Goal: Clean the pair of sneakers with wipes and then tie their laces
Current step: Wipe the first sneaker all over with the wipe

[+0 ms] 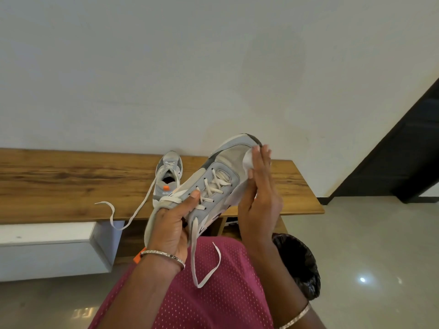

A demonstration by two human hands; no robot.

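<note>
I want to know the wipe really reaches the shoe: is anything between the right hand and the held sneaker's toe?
Only the wipe itself: the right hand presses it against the toe side of the held sneaker, which the left hand grips at the heel. Nothing else visible intervenes.

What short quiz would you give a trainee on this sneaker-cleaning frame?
1. True or false: the second sneaker lies on the floor.
2. Which hand presses the wipe against the held sneaker near its toe?
3. Fill in: the held sneaker's laces hang ___.
Key: 1 false, the second sneaker stands on the bench; 2 the right hand; 3 untied.
</note>
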